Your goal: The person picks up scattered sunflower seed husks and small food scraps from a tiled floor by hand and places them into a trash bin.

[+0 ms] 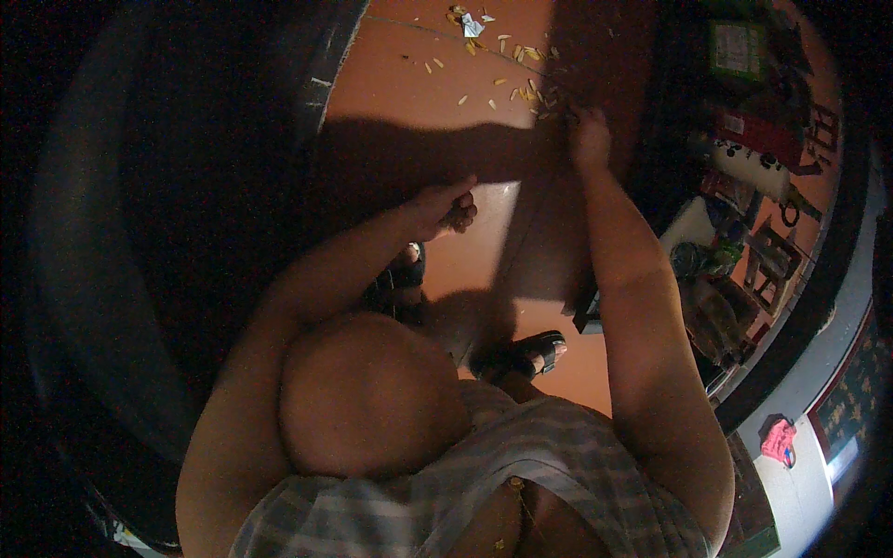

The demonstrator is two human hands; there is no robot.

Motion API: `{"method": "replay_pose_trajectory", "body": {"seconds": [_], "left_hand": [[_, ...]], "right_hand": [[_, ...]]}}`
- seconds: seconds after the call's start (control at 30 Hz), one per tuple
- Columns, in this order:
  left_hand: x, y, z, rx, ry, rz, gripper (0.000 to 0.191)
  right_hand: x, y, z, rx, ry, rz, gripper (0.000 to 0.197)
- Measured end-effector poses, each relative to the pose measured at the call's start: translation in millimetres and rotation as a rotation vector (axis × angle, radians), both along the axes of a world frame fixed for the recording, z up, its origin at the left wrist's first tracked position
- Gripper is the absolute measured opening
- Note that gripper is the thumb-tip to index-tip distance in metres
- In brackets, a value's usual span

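Pale and yellowish slivers (528,92) lie scattered on the orange tiled floor (398,77), with a crumpled piece of foil or paper (472,26) farther off. My left hand (446,209) hangs over the floor with curled fingers; something dark may be inside it, but shadow hides this. My right hand (590,132) reaches down to the near right edge of the scattered slivers, in shadow. Its fingertips are close to them, and whether it pinches any is not clear.
A dark piece of furniture (307,104) borders the floor on the left. Shelves or a rack on the right hold a red box (760,136), a green-edged item (737,50) and other goods. My sandalled foot (548,352) is below, and a pink item (778,439) lies at lower right.
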State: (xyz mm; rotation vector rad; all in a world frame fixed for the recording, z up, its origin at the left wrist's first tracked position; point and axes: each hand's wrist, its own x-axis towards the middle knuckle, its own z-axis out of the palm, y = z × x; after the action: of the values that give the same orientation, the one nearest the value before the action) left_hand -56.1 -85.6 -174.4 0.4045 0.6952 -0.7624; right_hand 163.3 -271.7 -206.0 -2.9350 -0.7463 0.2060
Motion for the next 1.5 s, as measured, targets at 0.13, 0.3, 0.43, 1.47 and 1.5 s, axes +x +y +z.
{"method": "replay_pose_trajectory", "body": {"seconds": [0.13,0.3,0.43,1.47,1.5], "left_hand": [[4.2,-1.4,4.4,0.009,0.041,-0.010,0.037],[2.4,-1.1,3.0,0.026,0.045,-0.014,0.037],[2.1,-2.3,0.3,-0.020,0.049,0.030,0.038],[18.6,-4.8,17.2,-0.168,0.130,0.155,0.028],[16.3,-0.9,17.4,-0.167,0.077,0.136,0.030]], "right_hand": [[1.5,-7.2,-5.7,-0.025,-0.027,0.018,0.025],[5.2,-1.0,-5.4,-0.078,0.052,0.091,0.024],[0.7,0.0,-0.2,-0.007,-0.004,0.115,0.025],[-2.7,0.3,8.5,0.241,0.258,-0.356,0.021],[-0.8,8.1,6.5,0.107,0.151,-0.282,0.021]]}}
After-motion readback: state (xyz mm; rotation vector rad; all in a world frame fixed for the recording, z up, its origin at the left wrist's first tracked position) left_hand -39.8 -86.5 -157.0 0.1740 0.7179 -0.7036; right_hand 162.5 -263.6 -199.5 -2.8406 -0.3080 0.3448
